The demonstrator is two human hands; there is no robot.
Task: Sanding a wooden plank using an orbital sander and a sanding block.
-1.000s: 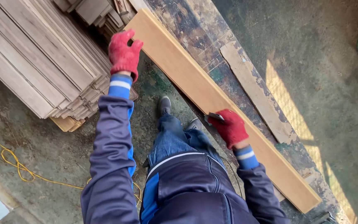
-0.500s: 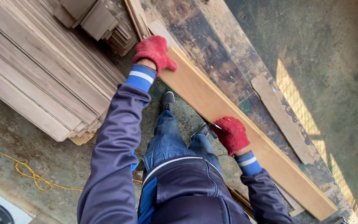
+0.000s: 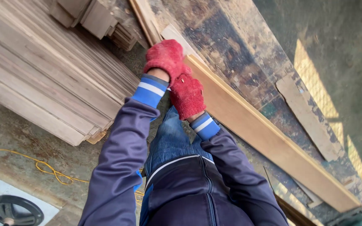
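Note:
A long light-brown plank lies diagonally on a worn, dark bench top, running from the upper middle to the lower right. My left hand, in a red glove, grips the plank's near-left end. Just below it and touching it is my right hand, also red-gloved, with its fingers curled shut at the plank's edge. The small metal tool it held a moment ago is hidden under the glove. My legs and blue jacket fill the lower middle.
A big stack of pale boards lies at the left, with shorter offcuts piled at the top. A loose thin strip rests on the bench. A yellow cord and a black handwheel are at the lower left.
My right hand has slid up along the plank's edge from its middle to the left end, meeting my left hand. The view has shifted along the plank.

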